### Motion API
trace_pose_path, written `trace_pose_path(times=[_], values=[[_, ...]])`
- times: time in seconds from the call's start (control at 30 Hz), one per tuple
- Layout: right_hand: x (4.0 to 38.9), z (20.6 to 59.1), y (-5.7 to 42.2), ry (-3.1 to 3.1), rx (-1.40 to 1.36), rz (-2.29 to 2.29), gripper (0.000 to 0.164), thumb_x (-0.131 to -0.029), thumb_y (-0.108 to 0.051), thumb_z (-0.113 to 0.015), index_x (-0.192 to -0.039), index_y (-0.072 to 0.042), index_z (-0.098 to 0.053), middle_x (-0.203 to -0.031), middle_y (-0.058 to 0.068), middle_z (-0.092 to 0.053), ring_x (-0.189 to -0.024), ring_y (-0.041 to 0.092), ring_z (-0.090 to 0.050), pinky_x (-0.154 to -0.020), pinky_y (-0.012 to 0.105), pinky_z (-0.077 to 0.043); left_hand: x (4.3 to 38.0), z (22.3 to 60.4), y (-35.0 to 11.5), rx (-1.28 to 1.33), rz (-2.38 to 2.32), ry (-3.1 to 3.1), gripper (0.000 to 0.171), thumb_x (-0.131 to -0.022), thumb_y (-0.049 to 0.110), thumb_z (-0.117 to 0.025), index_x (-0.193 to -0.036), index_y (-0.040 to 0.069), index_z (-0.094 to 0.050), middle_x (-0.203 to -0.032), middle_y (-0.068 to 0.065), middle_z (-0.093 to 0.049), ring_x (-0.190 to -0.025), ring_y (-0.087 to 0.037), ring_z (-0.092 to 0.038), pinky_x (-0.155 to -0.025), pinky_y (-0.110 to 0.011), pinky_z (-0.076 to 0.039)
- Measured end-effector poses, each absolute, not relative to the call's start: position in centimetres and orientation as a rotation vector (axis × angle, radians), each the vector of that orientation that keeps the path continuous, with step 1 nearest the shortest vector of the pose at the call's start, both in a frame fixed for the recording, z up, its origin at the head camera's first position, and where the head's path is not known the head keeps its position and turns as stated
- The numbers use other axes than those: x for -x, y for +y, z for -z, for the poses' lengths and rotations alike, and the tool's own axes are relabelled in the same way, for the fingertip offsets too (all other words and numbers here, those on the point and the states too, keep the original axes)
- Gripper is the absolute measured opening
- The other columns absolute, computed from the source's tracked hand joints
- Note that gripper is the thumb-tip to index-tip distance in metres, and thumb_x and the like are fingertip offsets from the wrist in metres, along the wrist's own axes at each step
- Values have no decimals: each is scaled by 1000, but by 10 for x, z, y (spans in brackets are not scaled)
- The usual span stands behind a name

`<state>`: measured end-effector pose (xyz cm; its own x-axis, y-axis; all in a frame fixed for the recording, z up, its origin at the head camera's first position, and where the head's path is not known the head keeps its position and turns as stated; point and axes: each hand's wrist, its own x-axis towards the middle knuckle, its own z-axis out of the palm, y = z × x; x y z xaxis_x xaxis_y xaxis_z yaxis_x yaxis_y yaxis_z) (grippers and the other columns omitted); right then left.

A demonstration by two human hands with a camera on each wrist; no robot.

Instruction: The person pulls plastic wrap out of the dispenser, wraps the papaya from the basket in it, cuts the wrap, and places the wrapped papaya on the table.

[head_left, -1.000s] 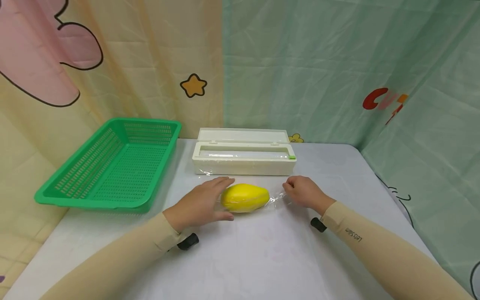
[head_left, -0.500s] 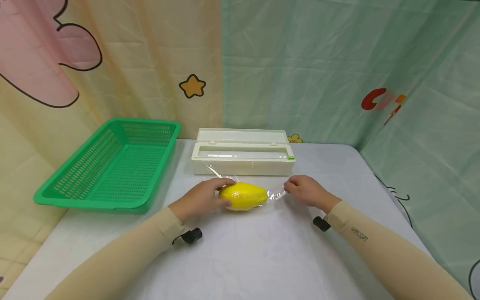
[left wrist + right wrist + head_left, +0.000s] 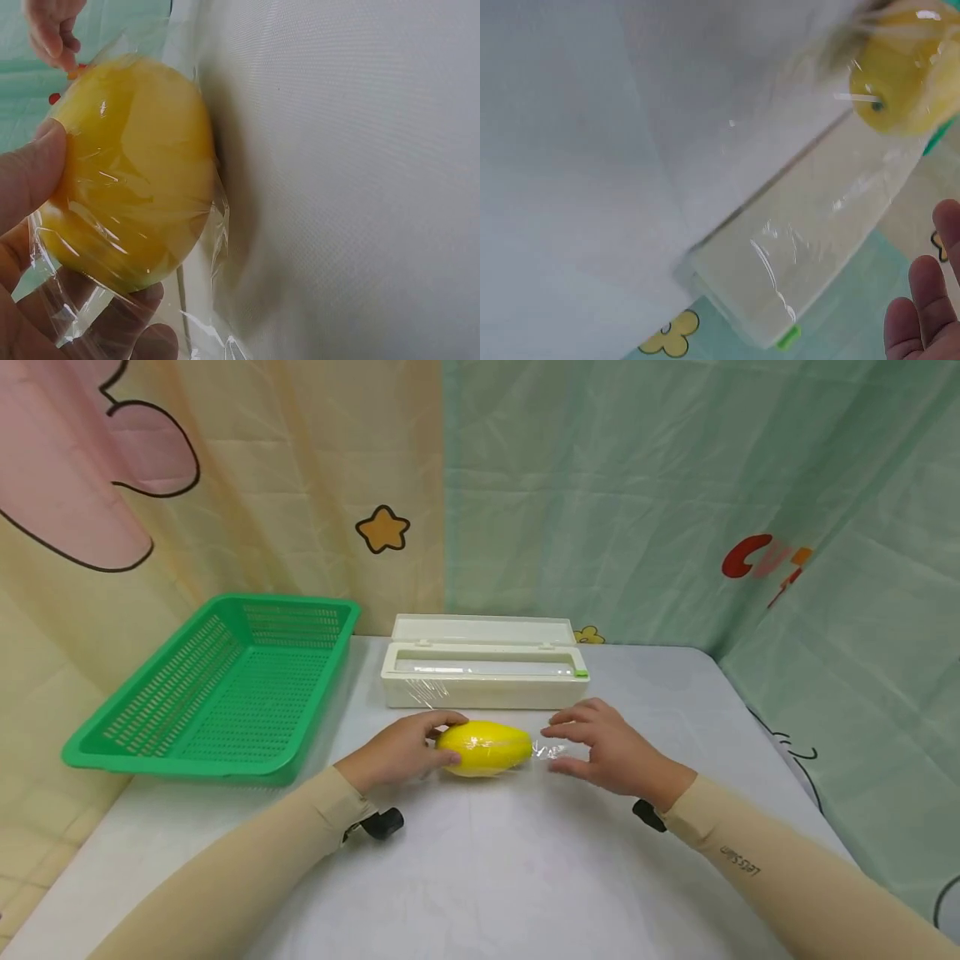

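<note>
A smooth yellow fruit [image 3: 485,748], shaped like a papaya, lies on its side wrapped in clear cling film [image 3: 112,232]. My left hand [image 3: 401,750] holds its blunt left end, thumb on one side and fingers on the other. Beyond the fruit's narrow right end, loose film [image 3: 549,749] sticks out. There my right hand [image 3: 603,747] hovers with fingers spread and nothing gripped. In the right wrist view, several fingertips [image 3: 928,289] of that hand show at the lower right, apart from the fruit.
Behind the fruit stands a white cling film dispenser [image 3: 487,693], lid raised, roll inside. A green perforated basket [image 3: 315,727] sits at the back left. The white-covered table [image 3: 510,877] ends at a printed curtain [image 3: 637,510].
My right hand has let go of the film's end and spread its fingers. My left hand has closed from a loose touch onto the fruit, which has shifted slightly left.
</note>
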<state>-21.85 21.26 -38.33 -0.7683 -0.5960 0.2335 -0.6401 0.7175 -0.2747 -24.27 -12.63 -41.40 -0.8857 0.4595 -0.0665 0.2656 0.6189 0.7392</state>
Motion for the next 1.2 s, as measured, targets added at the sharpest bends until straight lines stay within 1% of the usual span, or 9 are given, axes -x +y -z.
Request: trace_pose_path(times=[0.13,0.27,0.37,0.53,0.7,0.87,1.0,1.07,1.2], values=[[219,396,200,-2864,-1100,-318,72,-87,-45,-85,-150,-20,-61,-149,4,-62,-136,33,-51,-113,57,-43,245,415,-128,-590,-1167,2564,53,-94,24,-81,-144,27,-62,-147,1,-63,-127,-27,-65,-105,-45,-55],[224,405,192,-2896,-1100,-237,83,-86,-49,-84,-156,-18,-53,-157,6,-56,-141,36,-49,-118,58,-39,247,416,-128,-587,-1193,2532,53,-94,24,-80,-144,26,-62,-148,1,-62,-127,-27,-66,-104,-44,-56],[229,409,186,-2887,-1106,-200,85,-86,-51,-84,-156,-15,-52,-155,5,-59,-137,36,-51,-118,56,-39,248,416,-129,-575,-1218,2498,53,-95,25,-79,-144,26,-62,-149,2,-62,-128,-27,-65,-105,-44,-56],[235,412,177,-2900,-1054,-167,83,-85,-50,-85,-153,-12,-55,-145,2,-67,-129,31,-55,-115,50,-40,254,418,-131,-555,-1266,2434,51,-96,28,-78,-145,27,-62,-147,1,-63,-125,-25,-67,-105,-43,-56],[243,414,169,-2938,-967,-199,71,-88,-43,-85,-147,-12,-62,-138,0,-72,-124,27,-58,-114,47,-41,261,421,-134,-552,-1283,2401,47,-99,32,-74,-145,30,-63,-144,0,-64,-118,-20,-68,-102,-39,-57],[250,415,167,-2937,-957,-303,62,-89,-37,-85,-142,-9,-66,-135,4,-73,-119,26,-61,-111,47,-44,263,420,-136,-564,-1260,2410,47,-104,36,-66,-151,31,-58,-150,-3,-61,-130,-26,-63,-113,-48,-50],[253,414,167,-2937,-980,-315,62,-90,-37,-84,-142,-8,-66,-135,6,-73,-120,28,-60,-112,49,-45,261,418,-138,-564,-1236,2461,47,-109,37,-57,-155,25,-54,-156,-5,-57,-147,-31,-51,-123,-53,-38],[253,414,166,-2938,-994,-298,61,-91,-37,-83,-142,-8,-65,-136,6,-72,-120,28,-60,-111,49,-45,257,414,-138,-555,-1216,2547,47,-110,37,-55,-155,22,-54,-155,-6,-58,-147,-32,-51,-122,-55,-39],[254,413,165,-2936,-1011,-287,60,-92,-37,-83,-142,-8,-65,-135,6,-72,-120,28,-59,-109,48,-47,240,403,-128,-705,-1012,2830,52,-103,35,-68,-150,14,-58,-150,-8,-62,-140,-33,-57,-117,-55,-44]])
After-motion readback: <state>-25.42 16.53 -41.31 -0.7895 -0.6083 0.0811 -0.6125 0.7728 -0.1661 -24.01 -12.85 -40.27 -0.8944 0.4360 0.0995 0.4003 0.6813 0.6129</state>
